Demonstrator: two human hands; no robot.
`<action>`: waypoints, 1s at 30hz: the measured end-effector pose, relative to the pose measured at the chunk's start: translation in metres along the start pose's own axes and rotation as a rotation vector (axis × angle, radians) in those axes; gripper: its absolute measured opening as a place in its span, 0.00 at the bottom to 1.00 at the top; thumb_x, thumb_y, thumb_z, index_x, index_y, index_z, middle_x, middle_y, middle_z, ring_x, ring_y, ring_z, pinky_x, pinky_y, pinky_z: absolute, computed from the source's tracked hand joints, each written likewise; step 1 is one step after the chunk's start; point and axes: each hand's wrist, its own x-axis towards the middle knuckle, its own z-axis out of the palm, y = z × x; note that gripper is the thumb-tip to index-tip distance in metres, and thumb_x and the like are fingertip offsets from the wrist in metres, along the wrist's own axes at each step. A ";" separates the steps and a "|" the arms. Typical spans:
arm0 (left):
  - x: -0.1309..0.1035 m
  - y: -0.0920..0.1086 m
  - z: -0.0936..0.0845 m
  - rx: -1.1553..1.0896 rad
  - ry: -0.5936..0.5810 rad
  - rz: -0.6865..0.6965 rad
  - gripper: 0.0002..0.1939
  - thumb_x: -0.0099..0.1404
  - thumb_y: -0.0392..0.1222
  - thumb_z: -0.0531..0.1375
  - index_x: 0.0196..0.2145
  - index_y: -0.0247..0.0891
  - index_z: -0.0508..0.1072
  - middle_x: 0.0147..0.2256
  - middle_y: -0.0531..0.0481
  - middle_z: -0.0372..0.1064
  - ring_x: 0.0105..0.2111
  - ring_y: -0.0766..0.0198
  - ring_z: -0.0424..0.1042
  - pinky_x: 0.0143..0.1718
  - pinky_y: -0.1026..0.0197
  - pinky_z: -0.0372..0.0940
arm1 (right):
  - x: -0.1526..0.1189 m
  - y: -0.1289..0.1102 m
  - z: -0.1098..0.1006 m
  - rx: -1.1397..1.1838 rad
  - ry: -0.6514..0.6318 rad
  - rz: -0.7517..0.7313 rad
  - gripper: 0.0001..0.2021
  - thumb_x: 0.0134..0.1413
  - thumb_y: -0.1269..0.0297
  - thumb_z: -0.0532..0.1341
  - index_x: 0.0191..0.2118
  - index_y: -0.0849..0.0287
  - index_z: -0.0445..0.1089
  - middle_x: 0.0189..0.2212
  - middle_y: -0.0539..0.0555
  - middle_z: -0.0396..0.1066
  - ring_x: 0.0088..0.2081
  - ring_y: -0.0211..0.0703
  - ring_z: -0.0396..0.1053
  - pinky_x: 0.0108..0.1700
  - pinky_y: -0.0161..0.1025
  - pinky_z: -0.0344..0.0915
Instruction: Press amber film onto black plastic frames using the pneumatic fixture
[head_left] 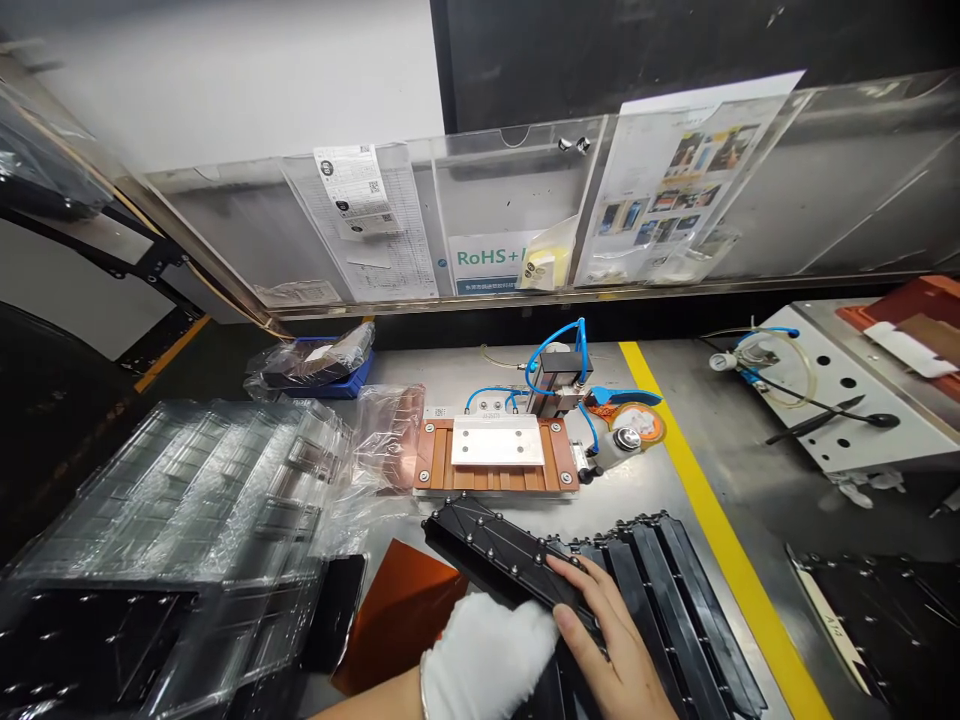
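Black, long plastic part [480, 530] with small silver studs along its top: held at a slant above the silver metal table [679, 500], near the front edge of the copper-brown fixture block [439, 480]. Left grip [487, 655], in a white fabric glove, is curled against the near side of the part; its fingertips are hidden, so I cannot tell how tightly it closes. My right grip [604, 635], bare, lies over the right-hand portion, fingers on the studded face and thumb spread apart from them.

Fixture carries a flat white metal plate [497, 440] with blue air tubing behind. Row of similar black slatted parts [660, 600] lies to the right, left of the yellow floor-style tape stripe [697, 490]. Glossy orange-brown sheet [401, 610] sits left of the gloved grip; stacked clear plastic trays [240, 490] stand farther left. Underside of the held part is poorly seen, possibly a hollow channel.
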 end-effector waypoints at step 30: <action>-0.030 -0.084 0.036 -0.022 -0.243 -0.153 0.13 0.63 0.28 0.54 0.43 0.35 0.74 0.39 0.43 0.76 0.41 0.56 0.74 0.47 0.55 0.68 | -0.004 0.011 0.012 0.149 0.029 0.175 0.27 0.54 0.37 0.54 0.48 0.50 0.75 0.52 0.57 0.71 0.57 0.54 0.65 0.61 0.49 0.60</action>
